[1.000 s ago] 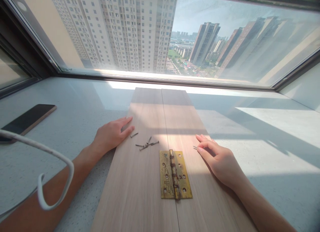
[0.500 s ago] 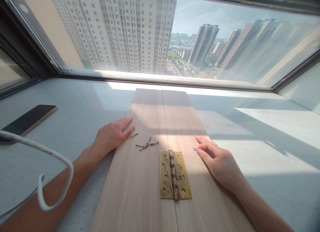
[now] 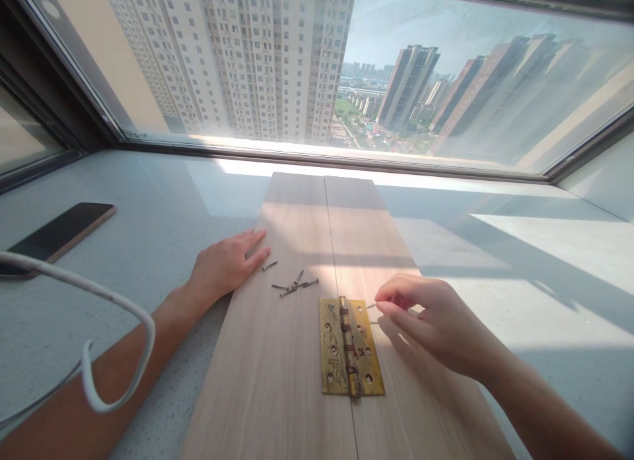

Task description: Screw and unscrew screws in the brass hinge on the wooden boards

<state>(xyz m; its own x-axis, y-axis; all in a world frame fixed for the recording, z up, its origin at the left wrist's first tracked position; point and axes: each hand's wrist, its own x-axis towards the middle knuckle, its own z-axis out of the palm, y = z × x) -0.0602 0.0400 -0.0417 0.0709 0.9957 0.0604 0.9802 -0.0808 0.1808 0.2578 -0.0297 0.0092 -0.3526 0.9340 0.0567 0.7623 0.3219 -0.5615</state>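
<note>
Two pale wooden boards [image 3: 277, 354] lie side by side, and an open brass hinge [image 3: 351, 348] straddles the seam between them. My right hand [image 3: 421, 315] pinches a screw [image 3: 371, 305] by its end, its tip pointing left near the hinge's upper right hole. The screw's head is hidden by my fingers. My left hand [image 3: 225, 265] rests at the left board's edge with thumb and fingers apart. Close to its thumb lies a single screw [image 3: 270, 266], and several more screws [image 3: 296, 287] sit in a small pile on the left board above the hinge.
A dark phone [image 3: 64, 232] lies on the speckled white sill [image 3: 163, 196] at the left. A white cable [image 3: 133, 308] loops above my left forearm. Beyond the boards stands a window frame [image 3: 317, 163] with tall buildings outside.
My right hand has moved left with the screw, from the right board's edge to beside the hinge's upper right corner. The left hand stays in place on the board.
</note>
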